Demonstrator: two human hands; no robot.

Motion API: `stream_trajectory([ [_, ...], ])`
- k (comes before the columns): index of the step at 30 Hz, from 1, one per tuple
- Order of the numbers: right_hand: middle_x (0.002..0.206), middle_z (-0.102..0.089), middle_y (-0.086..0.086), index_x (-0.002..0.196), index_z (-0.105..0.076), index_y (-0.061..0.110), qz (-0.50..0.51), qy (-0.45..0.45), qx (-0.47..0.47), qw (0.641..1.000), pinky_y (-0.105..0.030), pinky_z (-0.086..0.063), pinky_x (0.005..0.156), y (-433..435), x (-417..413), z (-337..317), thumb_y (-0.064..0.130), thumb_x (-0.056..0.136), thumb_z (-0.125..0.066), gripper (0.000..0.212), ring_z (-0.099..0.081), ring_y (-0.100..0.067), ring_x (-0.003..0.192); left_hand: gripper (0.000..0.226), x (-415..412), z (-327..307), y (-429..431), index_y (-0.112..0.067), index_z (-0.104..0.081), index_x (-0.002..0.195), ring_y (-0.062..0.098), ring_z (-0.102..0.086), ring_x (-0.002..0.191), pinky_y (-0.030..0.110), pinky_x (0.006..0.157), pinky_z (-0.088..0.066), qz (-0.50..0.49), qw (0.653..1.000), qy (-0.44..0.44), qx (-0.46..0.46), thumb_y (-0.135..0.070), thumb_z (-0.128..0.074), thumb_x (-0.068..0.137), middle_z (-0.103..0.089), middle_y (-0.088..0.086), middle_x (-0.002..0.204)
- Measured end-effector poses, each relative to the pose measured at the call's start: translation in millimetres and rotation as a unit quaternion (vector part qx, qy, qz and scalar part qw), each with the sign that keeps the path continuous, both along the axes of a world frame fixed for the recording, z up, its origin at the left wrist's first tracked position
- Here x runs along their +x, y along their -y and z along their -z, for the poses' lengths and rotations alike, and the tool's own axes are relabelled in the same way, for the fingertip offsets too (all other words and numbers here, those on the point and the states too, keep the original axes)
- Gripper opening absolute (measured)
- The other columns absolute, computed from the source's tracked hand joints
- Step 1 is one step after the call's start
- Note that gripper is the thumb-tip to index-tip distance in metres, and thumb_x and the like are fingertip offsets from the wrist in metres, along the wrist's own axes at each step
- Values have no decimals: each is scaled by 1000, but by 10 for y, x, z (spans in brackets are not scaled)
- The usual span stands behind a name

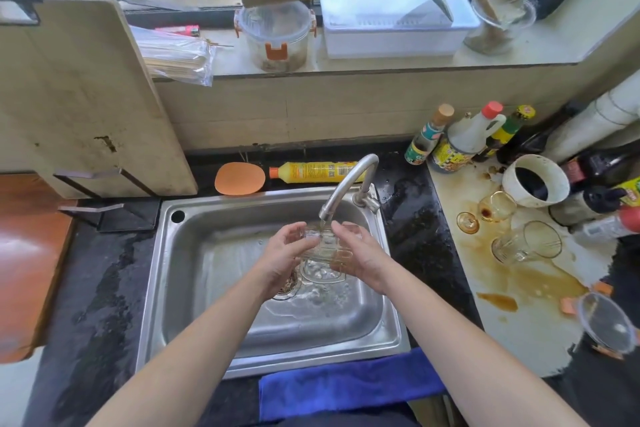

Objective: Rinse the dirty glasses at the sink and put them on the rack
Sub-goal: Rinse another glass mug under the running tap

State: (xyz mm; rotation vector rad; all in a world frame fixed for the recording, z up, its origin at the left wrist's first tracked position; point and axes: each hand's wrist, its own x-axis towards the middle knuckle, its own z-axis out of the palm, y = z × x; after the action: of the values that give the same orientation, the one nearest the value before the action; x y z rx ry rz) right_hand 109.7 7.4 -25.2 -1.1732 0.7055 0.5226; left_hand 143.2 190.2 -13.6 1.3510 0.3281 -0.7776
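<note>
The glass (pixel 323 244) you are rinsing is over the middle of the sink (pixel 214 204), right under the spout of the tap (pixel 346 180). A thin stream appears to run into it, and brownish water is gathering in its lower part. You are in the rinsing step, on what looks like the first glass, and nothing seems to have reached a rack yet. Your left hand (pixel 282 255) cups the glass from the left with its fingers curled round the wall. Your right hand (pixel 362 255) grasps it from the right, fingertips up near the rim. Both forearms reach in from the near edge and converge above the drain, wrists bent slightly down. As I judge it, the next move calls for tipping the glass to pour out the tinted water, and perhaps filling it once more. Then you carry it to the rack with a firm hold, since wet glass slips easily. I cannot tell for sure which thing is the rack; the white slotted box (pixel 391 28) on the far window sill is the likeliest. On the table (pixel 519 329) to the right, well apart from the sink, a stemmed glass (pixel 497 208) and a tumbler (pixel 528 243) lie on their sides. They lie by a brown spill (pixel 540 281) and have not been rinsed. A blue cloth (pixel 346 385) hangs over the table's near edge, just in front of the sink.
</note>
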Motion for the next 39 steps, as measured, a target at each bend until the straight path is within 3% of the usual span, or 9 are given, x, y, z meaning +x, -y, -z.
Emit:
stream_trajectory([
  [3, 139, -60, -11, 142, -47, 20, -24, 34, -65, 997, -48, -57, 97, -63, 20, -17, 59, 57, -94, 105, -68, -26, 117, 47, 4, -13, 35, -19, -50, 135, 23, -66, 99, 37, 80, -52, 3, 999, -36, 16, -39, -65, 96, -66, 11, 121],
  [6, 138, -54, 2, 149, -42, 20, -59, 67, -125, 988, -48, -51, 107, -107, 12, -67, 50, 60, -96, 108, -56, -20, 128, 40, 44, 19, 5, -27, -48, 133, 21, -62, 108, 45, 92, -54, -7, 998, -57, 37, -50, -53, 100, -58, 3, 129],
  [15, 133, -59, -2, 144, -39, 38, -70, 75, -121, 987, -40, -56, 91, -82, 33, -135, 62, 69, -85, 92, -66, -21, 111, 51, 53, 9, 68, -4, -57, 133, 20, -64, 95, 35, 81, -48, -28, 999, -29, -16, -39, -62, 96, -68, 11, 116],
  [20, 130, -52, 8, 132, -48, 35, -82, 117, -204, 969, -29, -50, 88, -12, 16, -171, 51, 69, -90, 78, -56, -11, 115, 61, 24, 8, 77, -25, -43, 149, 28, -50, 127, 48, 106, -42, 61, 994, -63, 62, -61, -41, 100, -45, -2, 146],
  [23, 123, -51, 14, 137, -44, 35, -104, 160, -241, 952, -27, -46, 93, -25, 15, -210, 43, 66, -94, 87, -53, -6, 114, 63, 25, -17, 28, -32, -35, 151, 28, -58, 105, 38, 86, -51, 74, 989, -114, 57, -68, -36, 98, -43, 4, 144],
  [25, 121, -51, 14, 136, -44, 36, -130, 180, -265, 938, -27, -47, 98, -65, 29, -213, 40, 65, -95, 88, -54, -7, 113, 65, 49, -30, 15, -26, -41, 149, 26, -59, 88, 31, 70, -48, 46, 990, -130, 28, -66, -40, 98, -56, 9, 135],
  [31, 131, -48, 9, 134, -36, 41, -180, 186, -270, 928, -29, -40, 105, -77, 132, -261, 40, 71, -92, 84, -47, -10, 125, 43, 4, -16, 15, -14, -52, 128, 21, -60, 73, 36, 72, -50, -36, 994, -101, -7, -48, -51, 101, -69, 11, 100],
  [36, 159, -28, -2, 155, -23, 38, -183, 151, -236, 942, -43, -34, 117, -24, 110, -189, 44, 71, -90, 108, -32, -19, 144, 30, -2, -26, 10, -11, -48, 121, 19, -64, 74, 33, 66, -50, -65, 996, -52, -26, -25, -61, 98, -63, 8, 103],
  [39, 159, -30, -2, 155, -30, 32, -190, 129, -243, 942, -39, -42, 112, 52, 98, -156, 48, 67, -92, 108, -40, -20, 141, 38, -6, -25, -8, -8, -50, 130, 19, -63, 75, 32, 66, -48, -67, 995, -59, -31, -16, -64, 96, -65, 9, 105],
])
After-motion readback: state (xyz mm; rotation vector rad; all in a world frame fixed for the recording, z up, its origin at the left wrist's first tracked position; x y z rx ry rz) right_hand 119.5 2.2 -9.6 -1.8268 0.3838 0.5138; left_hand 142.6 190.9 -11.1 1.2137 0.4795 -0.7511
